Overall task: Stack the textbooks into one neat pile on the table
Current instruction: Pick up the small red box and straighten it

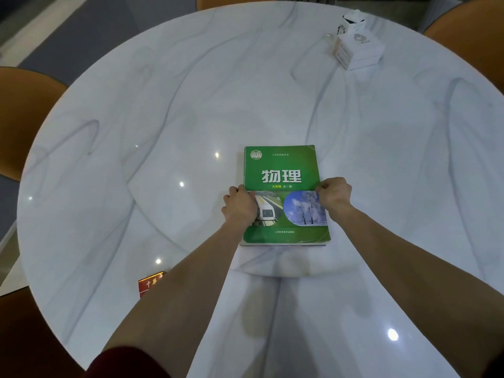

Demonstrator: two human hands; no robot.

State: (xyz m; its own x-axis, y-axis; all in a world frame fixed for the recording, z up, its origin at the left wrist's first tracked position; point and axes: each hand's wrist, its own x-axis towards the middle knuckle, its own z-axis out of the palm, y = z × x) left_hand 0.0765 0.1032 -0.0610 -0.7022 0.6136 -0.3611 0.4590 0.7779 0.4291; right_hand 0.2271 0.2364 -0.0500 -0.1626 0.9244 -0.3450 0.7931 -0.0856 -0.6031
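You had the green-covered physics textbook [283, 170] lying flat on the round white marble-patterned table [191, 105], just past the table's centre toward six o'clock, cover up and its title upright to you. Under it, thin edges of other books showed along its left side and near edge, so it sat on top of a pile [283, 244] with the edges nearly flush; how many lay beneath, you could not tell.

Your left hand [240, 205] was at nine o'clock of the book, fingers curled together and pressed on the left edge of the cover. Your right hand [334, 195] was at three o'clock, fingers curled and pinched on the right edge. Both forearms reached in from six o'clock, a dark red sleeve [122, 362] showing at your left elbow.

A small red packet with gold lettering [150, 285] lay at seven o'clock from the book, partly hidden by your left forearm. Well apart, at one o'clock near the far rim, stood a white cardboard box [360, 50] with a smaller white box [351, 21] behind it. Orange chairs [24, 115] stood around the table.
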